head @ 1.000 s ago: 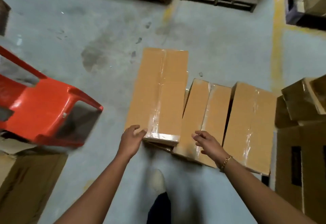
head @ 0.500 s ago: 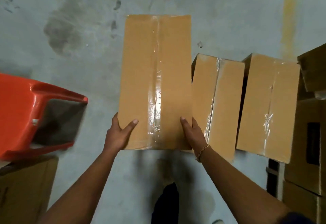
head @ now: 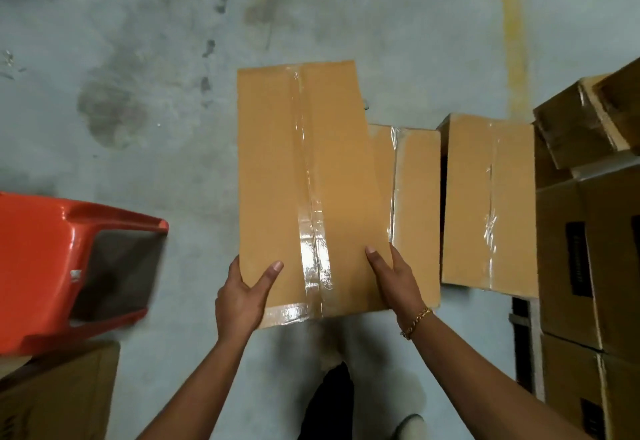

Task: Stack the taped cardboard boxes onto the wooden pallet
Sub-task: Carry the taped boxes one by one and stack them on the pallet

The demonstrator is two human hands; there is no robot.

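Concrete floor: no pallet in my view.
Taped box: resting mid-floor a second ago, now lifted clear and overlapping the neighbour box; I judge the carry comes next.
Left hand, right hand: gripping its near corners, thumbs on top, fingers hidden beneath.

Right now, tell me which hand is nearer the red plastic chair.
Left. The left hand grips the taped box at its near-left corner, right of the red chair; the right hand grips its near-right edge, farther off.
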